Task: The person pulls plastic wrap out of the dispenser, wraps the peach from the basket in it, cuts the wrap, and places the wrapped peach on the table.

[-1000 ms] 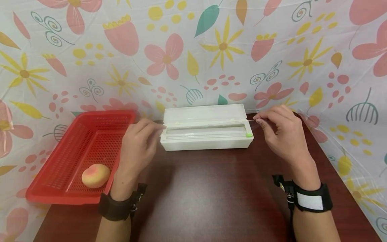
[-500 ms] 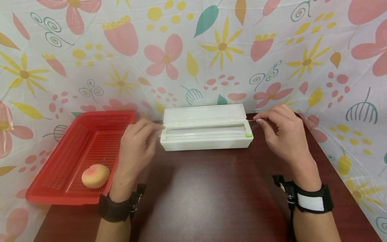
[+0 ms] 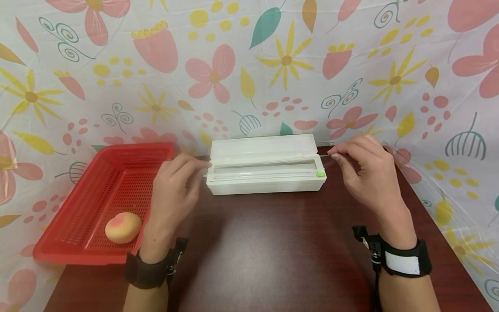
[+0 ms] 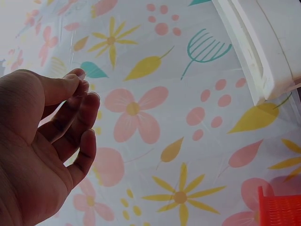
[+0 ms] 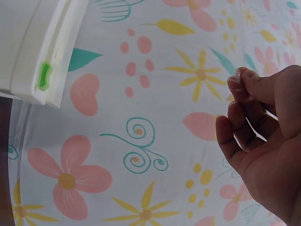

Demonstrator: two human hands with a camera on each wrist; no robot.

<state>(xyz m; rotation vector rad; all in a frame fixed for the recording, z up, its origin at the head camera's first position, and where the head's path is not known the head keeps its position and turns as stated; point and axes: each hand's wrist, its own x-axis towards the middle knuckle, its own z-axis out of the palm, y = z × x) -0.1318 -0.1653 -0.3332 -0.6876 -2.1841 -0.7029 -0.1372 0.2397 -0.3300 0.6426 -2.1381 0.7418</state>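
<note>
A long white cling film dispenser box (image 3: pixel 269 186) lies at the back of the table with its lid (image 3: pixel 265 146) raised. Clear cling film (image 3: pixel 269 162) stretches across the box from side to side. At the box's left end, my left hand (image 3: pixel 174 186) pinches one end of the film's edge between thumb and fingertips. Beyond the right end, my right hand (image 3: pixel 368 173) pinches the other, with the film showing as a thin taut line. Both wrist views show thumb tip against index finger. A green slider (image 5: pixel 44 76) sits at the box's right end.
Left of the box stands a red plastic basket (image 3: pixel 82 255), close by my left forearm. A yellow-pink peach (image 3: pixel 123 227) lies inside it. A flower-printed sheet (image 3: pixel 241 65) hangs right behind the box. Dark brown table (image 3: pixel 257 251) extends in front.
My left hand has drifted slightly left and my right hand very slightly right, both still pinching the film. The box, basket and peach look unmoved.
</note>
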